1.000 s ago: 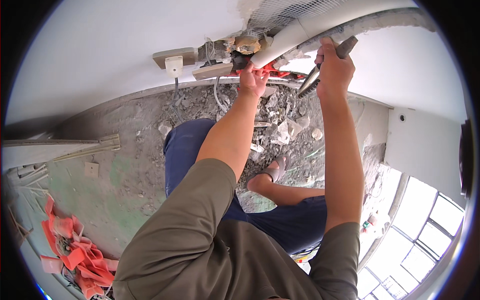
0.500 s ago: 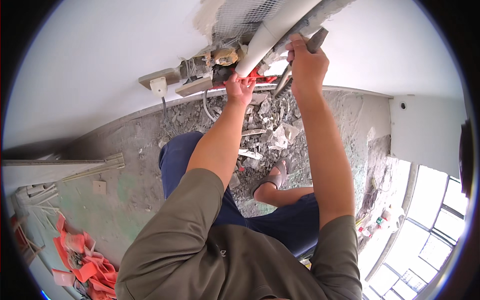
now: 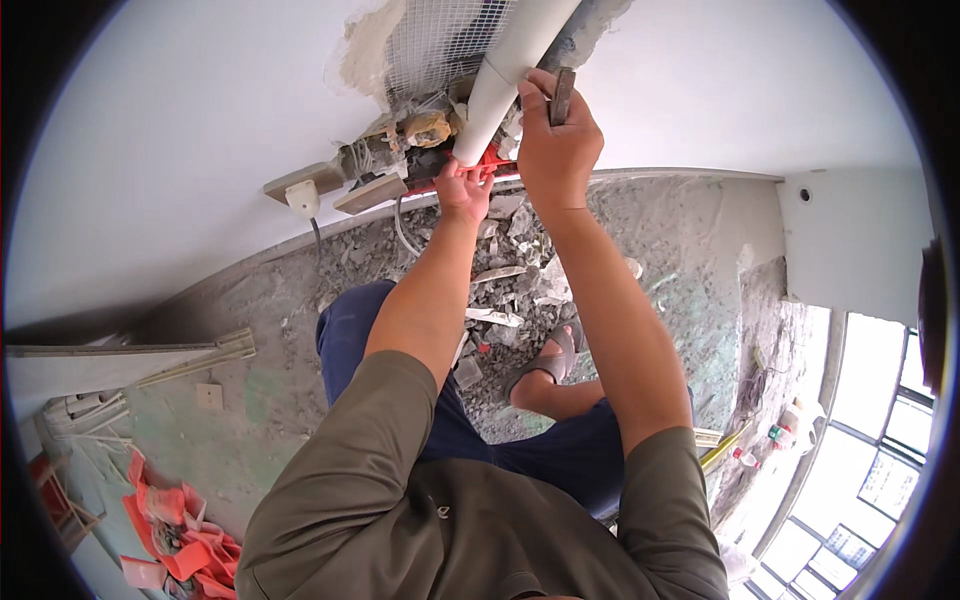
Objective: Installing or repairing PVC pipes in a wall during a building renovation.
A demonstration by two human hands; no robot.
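At the foot of a white pipe [image 3: 500,80] my left hand [image 3: 464,191] is closed, palm up, its fingertips on a thin red strip [image 3: 503,163] in the wall opening. Bunched red material lies just behind those fingers. My right hand [image 3: 562,155] is raised right of the pipe, wrapped round a hand tool [image 3: 562,95] with a dark, flat end sticking up above the fist. The tool's lower part is hidden by the hand, so its kind cannot be told.
Broken rubble [image 3: 505,240] covers the floor below the opening. Socket boxes [image 3: 370,193] hang loose at its left, near a white plug [image 3: 302,198]. White mesh [image 3: 440,45] shows beside the pipe. Red-orange scraps [image 3: 180,530] lie at lower left, boards [image 3: 190,355] above them.
My right hand has moved left and slightly down, closer to the pipe and my left hand, and the tool has turned more upright. My left hand stays at the pipe's foot.
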